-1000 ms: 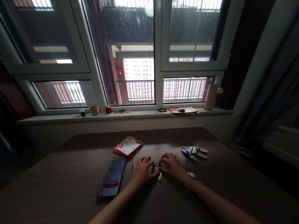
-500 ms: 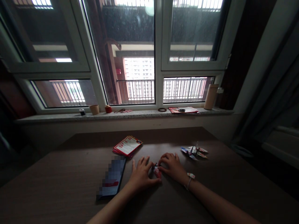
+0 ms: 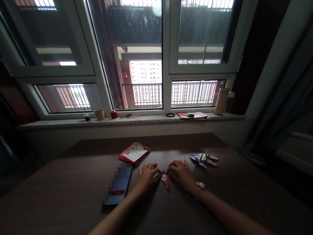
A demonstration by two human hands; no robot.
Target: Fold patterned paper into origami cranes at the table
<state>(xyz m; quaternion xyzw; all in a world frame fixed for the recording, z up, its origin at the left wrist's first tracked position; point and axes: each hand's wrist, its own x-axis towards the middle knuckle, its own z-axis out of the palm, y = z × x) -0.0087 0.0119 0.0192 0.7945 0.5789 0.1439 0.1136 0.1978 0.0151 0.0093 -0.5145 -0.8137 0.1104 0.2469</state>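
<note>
Paper (image 3: 165, 183), folded to a point, lies on the table (image 3: 61, 189) right of the phone (image 3: 121, 184). The left hand (image 3: 147, 178) curls at the paper's far end on the phone's side, the right hand (image 3: 180, 174) opposite; whether either pinches, I can't tell. I'd say light, matched pressure from both should keep it straight.

A dark rectangular phone (image 3: 121, 181) hems in the left hand (image 3: 148, 178), multicoloured folded-paper pieces (image 3: 202, 158) the right hand (image 3: 180, 175); brown wood-grain tabletop (image 3: 168, 215) lies open between bare forearms (image 3: 118, 212).
</note>
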